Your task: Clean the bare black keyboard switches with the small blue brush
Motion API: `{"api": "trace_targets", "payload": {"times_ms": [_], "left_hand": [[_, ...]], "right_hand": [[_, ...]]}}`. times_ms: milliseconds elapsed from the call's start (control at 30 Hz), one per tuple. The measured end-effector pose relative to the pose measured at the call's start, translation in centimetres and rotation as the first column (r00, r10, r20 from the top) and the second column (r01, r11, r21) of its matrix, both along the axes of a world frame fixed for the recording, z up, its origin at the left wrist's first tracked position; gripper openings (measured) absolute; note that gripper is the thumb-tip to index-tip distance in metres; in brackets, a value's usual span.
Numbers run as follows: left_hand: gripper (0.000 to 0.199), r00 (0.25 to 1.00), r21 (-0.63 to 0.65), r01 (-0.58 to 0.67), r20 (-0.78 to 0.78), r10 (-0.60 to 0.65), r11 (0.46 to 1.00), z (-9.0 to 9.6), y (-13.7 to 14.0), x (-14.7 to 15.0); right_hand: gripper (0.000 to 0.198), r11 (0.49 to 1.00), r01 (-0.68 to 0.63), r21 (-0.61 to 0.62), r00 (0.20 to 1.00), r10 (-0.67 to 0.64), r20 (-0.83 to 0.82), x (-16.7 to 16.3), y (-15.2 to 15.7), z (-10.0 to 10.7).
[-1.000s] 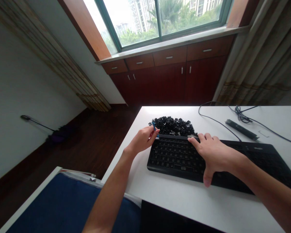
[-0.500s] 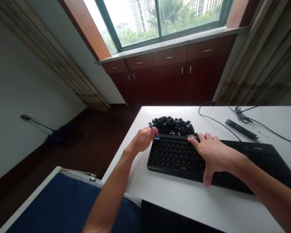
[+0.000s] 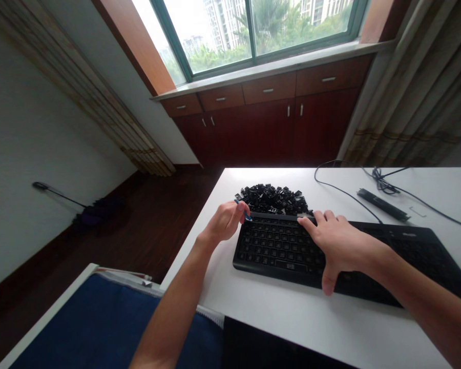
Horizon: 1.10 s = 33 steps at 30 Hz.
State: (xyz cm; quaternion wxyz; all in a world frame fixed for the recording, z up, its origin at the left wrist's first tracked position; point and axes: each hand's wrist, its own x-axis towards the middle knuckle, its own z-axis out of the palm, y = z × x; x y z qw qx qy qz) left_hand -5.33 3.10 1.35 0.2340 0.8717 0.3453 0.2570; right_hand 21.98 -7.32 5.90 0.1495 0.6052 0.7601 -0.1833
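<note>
My left hand (image 3: 226, 221) is closed around a thin blue stick-like tool (image 3: 247, 216) with a pale tip. That tip is at the upper left corner of a black keyboard (image 3: 278, 246), which has its keycaps off across the visible part. My fingers partly hide the tool, so its exact kind is unclear. My right hand (image 3: 340, 243) lies spread across the keyboard's middle, fingers at the far edge and thumb near the front edge. Just behind the keyboard is a heap of loose black keycaps (image 3: 273, 198).
On the white table (image 3: 261, 302), a long black plastic strip (image 3: 383, 204), a small bent wire (image 3: 418, 211) and a coiled cable (image 3: 384, 180) lie at the back right. A blue fabric-covered piece (image 3: 96, 318) stands at the lower left. A dark umbrella (image 3: 94, 211) rests on the floor.
The blue tool in my left hand has shifted slightly up and left, its angle a little flatter. My right hand and the keyboard have stayed put.
</note>
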Motion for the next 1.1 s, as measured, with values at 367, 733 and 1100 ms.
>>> {"api": "trace_targets", "payload": {"times_ms": [367,733,1100], "left_hand": [[0.077,0.998,-0.038,-0.007,0.055,0.009,0.999,-0.35,0.0,-0.17],[0.056,0.992,0.077,-0.034,0.122,0.025,0.996,0.17,-0.21,-0.07],[0.016,0.978,0.23,-0.106,0.201,0.06,0.967,-0.64,0.05,-0.5]], "right_hand": [[0.146,1.0,-0.014,-0.012,0.999,0.014,0.034,-0.08,0.06,0.1],[0.145,1.0,-0.015,-0.002,1.0,0.015,0.018,0.1,0.02,-0.25],[0.146,1.0,-0.011,-0.004,1.0,0.012,0.022,0.04,-0.03,-0.14]]}}
